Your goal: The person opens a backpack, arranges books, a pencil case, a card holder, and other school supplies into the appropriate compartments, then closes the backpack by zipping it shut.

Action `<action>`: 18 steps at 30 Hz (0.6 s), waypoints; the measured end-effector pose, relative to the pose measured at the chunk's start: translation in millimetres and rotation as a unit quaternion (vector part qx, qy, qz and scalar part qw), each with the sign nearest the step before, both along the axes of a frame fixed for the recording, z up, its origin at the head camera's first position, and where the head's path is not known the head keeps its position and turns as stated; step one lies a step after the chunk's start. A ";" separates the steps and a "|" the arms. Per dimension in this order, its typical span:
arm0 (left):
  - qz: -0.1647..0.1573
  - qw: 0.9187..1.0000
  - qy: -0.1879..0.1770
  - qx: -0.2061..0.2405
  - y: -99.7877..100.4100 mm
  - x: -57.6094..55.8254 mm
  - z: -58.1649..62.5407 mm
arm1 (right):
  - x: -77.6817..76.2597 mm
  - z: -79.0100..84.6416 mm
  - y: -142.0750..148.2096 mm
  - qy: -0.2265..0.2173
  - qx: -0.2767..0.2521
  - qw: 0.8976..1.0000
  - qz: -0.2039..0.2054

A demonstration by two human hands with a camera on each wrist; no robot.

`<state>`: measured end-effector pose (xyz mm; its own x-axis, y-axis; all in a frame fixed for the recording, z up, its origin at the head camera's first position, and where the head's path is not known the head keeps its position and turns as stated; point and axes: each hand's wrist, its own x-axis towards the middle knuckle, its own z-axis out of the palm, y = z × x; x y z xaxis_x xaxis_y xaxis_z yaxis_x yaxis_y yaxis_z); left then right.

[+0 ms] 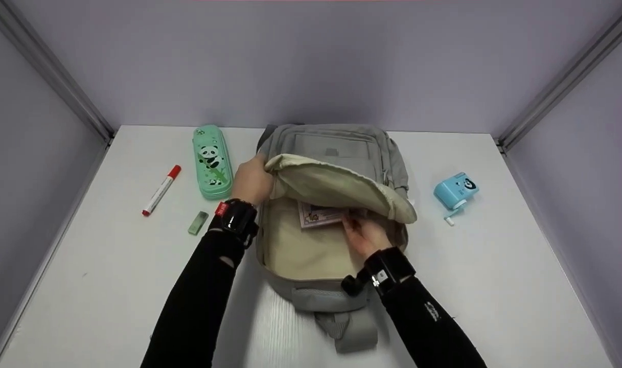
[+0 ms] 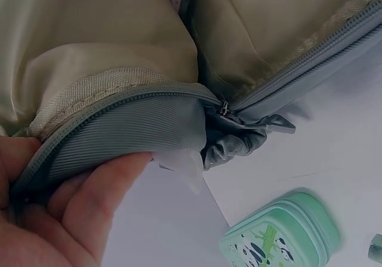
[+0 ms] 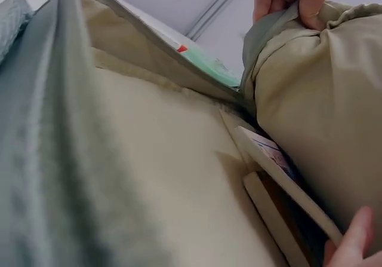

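Note:
A grey backpack (image 1: 311, 289) lies unzipped on the table, its beige lining (image 1: 305, 250) showing. My left hand (image 1: 253, 181) grips the edge of its raised front flap (image 1: 336, 186), pinched between thumb and fingers in the left wrist view. Inside the bag, my right hand (image 1: 366, 236) holds a thin book with a pale purple printed cover (image 1: 318, 217) by its near right corner. The flap hides the book's far part. A second book, thicker and with a brown cover (image 3: 276, 189), lies beside it in the right wrist view.
Left of the backpack are a green panda pencil case (image 1: 212, 163), a red-capped marker (image 1: 161, 190) and a small green eraser (image 1: 198, 223). To the right stands a blue crank pencil sharpener (image 1: 456, 190). Grey panels (image 1: 331, 61) enclose the table.

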<state>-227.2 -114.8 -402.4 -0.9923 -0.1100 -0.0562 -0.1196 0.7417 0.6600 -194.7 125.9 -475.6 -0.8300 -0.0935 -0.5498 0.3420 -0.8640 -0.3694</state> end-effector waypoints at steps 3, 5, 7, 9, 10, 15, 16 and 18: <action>-0.002 1.000 -0.001 -0.003 -0.2 2.1 -3.0 | 8.5 5.5 4.4 -0.001 0.045 0.999 0.028; -0.003 1.000 0.004 -0.008 -1.0 4.3 -5.6 | 20.2 15.6 9.3 -0.001 0.093 0.994 0.055; -0.005 1.000 0.014 -0.008 -1.8 8.3 -8.5 | 35.9 28.1 16.0 -0.004 0.115 0.991 0.075; -0.010 1.000 0.027 -0.009 -3.0 14.6 -12.9 | 54.1 37.5 24.3 0.005 0.134 0.987 0.089; -0.016 0.999 0.036 -0.009 -3.6 18.5 -16.0 | 63.1 40.5 29.1 0.009 0.140 0.986 0.093; -0.058 0.996 0.067 -0.005 -12.0 47.4 -40.7 | 101.5 33.1 56.5 0.010 0.216 0.972 0.095; -0.069 0.995 0.072 -0.006 -14.3 54.6 -46.9 | 107.0 29.0 61.9 0.005 0.234 0.968 0.095; -0.091 0.993 0.077 -0.008 -18.9 69.0 -60.3 | 116.8 20.7 70.6 -0.009 0.266 0.959 0.098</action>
<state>-158.2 -133.7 -462.7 -0.9925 0.0728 0.0986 0.1195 0.7527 0.6475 -77.9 196.5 -454.9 -0.8157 0.0513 -0.5762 0.4879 -0.4740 -0.7329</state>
